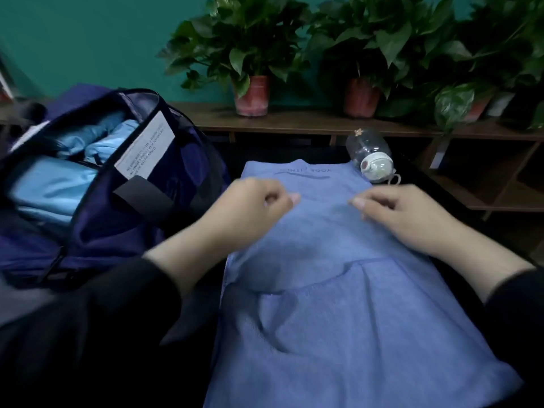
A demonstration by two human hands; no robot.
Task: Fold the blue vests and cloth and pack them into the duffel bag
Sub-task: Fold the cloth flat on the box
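Head view: blue knit vest flat at centre; left hand, right hand curled above, grasp unclear. Navy duffel bag at 9 o'clock. Risk: sweeping fabric knocks clear plastic bottle at 1 o'clock.

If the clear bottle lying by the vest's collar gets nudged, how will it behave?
The clear bottle lies on its side, so it would probably roll. It looks empty, so likely light and easily knocked. It sits near the blue vest's top corner, so tugging the fabric might move it.
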